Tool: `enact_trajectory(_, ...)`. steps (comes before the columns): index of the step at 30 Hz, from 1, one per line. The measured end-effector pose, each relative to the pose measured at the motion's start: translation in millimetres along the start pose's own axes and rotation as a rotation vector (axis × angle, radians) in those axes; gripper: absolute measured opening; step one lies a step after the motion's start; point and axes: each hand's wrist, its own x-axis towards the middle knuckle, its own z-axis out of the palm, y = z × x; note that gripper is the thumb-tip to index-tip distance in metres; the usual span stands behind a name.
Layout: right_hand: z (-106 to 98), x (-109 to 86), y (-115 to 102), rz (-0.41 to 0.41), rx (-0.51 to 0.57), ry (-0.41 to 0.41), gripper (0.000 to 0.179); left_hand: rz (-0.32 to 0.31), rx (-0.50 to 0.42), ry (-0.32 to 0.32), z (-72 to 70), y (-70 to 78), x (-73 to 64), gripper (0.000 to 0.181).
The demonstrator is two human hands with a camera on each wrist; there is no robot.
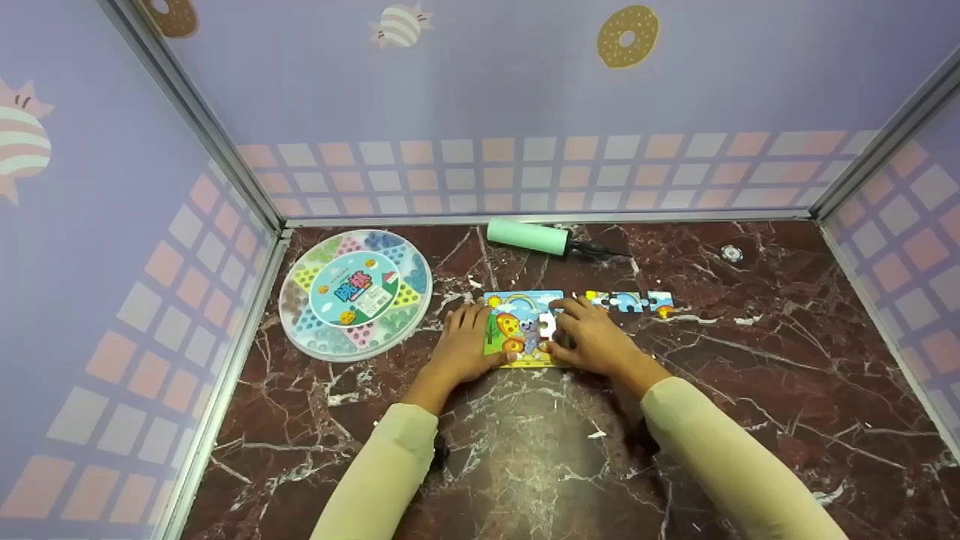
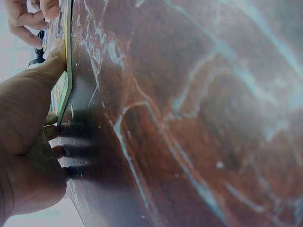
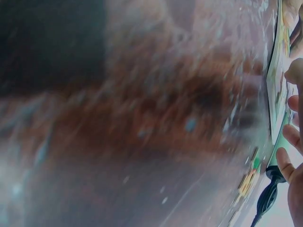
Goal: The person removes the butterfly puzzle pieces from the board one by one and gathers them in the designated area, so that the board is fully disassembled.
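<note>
Blue and yellow, the puzzle (image 1: 513, 328) lies between my left hand (image 1: 462, 348), relaxed along one edge, thumb on top, likely to steady it, and my right hand (image 1: 595, 340), arched beside the white gap (image 1: 548, 327). Whether that hand pinches anything, I cannot tell. Other pieces (image 1: 628, 302) lie just beyond it, presumably within reach.

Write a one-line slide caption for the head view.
Both hands at a jigsaw puzzle on a marbled surface, with loose pieces, a green tube and a round board game nearby.

Puzzle (image 1: 519, 328) partly hidden behind the right hand (image 1: 594, 336)
</note>
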Motion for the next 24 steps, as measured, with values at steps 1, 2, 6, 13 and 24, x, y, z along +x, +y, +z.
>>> enact_trajectory(1,-1.0,-2.1,1.6,0.006,-0.008,0.0,0.027,-0.004,0.002,-0.006,0.9,-0.8,0.7,0.103)
enact_trajectory(2,-2.2,-4.2,3.2,0.011,-0.013,0.0,0.027,-0.007,0.003,-0.011,2.0,-1.8,1.6,0.104)
enact_trajectory(6,-6.1,-11.6,10.1,0.002,-0.023,0.025,0.029,-0.004,0.006,-0.002,4.4,-4.3,3.6,0.105)
enact_trajectory(13,-13.0,-26.1,22.8,-0.017,-0.019,0.076,0.024,0.005,0.01,-0.001,3.6,-4.7,3.6,0.105)
enact_trajectory(24,-27.2,-50.2,40.3,-0.011,-0.037,0.127,0.021,-0.002,0.016,0.006,0.9,-0.4,1.3,0.102)
